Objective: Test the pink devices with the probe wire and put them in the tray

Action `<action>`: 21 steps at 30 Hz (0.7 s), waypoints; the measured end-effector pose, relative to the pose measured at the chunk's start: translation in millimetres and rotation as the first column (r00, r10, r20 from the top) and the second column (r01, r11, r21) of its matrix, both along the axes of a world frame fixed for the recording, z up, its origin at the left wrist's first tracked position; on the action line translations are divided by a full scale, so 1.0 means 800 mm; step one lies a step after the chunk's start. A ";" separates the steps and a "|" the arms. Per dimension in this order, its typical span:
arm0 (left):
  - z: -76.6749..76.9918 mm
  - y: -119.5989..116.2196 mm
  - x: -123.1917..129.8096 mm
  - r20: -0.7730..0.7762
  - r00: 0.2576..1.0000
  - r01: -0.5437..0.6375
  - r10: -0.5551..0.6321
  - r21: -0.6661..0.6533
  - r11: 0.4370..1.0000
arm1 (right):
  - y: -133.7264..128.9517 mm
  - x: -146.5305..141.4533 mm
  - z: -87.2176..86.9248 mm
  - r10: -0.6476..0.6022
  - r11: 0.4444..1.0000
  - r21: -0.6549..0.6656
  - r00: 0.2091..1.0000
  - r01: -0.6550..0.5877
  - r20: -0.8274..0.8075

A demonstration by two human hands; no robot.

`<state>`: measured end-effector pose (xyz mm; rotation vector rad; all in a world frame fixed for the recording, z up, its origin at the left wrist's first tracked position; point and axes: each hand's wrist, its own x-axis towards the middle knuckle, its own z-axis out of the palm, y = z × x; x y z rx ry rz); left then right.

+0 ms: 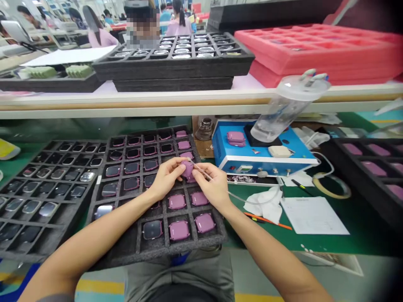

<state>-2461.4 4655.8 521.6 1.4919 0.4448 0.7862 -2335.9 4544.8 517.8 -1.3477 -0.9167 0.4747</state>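
Above a black foam tray (pixel 138 251), my left hand (pixel 165 178) pinches a small purple watch case (pixel 188 171) between thumb and fingers. My right hand (pixel 212 184) is closed around a thin clear tube (pixel 204 171), its tip at the case; whether it touches cannot be made out. From that hand a clear hose (pixel 242 199) trails to the right. In the tray's compartments lie several purple cases, such as a plain one (pixel 179 230) near the front, and several with dark screens, such as a watch (pixel 131 183) left of my hands.
Left stands another tray (pixel 59 239) of watches. Behind are a blue dispenser machine (pixel 267 161) with a clear cylinder (pixel 273 113) and a glass bottle (pixel 205 128). Paper (pixel 315 216), a tissue (pixel 266 203) and tape (pixel 332 186) lie right. A shelf (pixel 157 110) carries red trays (pixel 315 54).
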 end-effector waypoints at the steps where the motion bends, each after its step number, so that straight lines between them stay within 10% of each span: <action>1: -0.001 0.000 0.000 0.001 1.000 0.001 -0.001 0.006 1.000 | -0.001 -0.001 0.000 0.002 1.000 0.004 1.000 -0.002 0.001; 21: 0.007 -0.015 -0.012 -0.091 0.994 -0.047 0.061 0.150 0.988 | -0.002 0.004 -0.002 0.025 0.997 -0.080 0.998 -0.021 0.057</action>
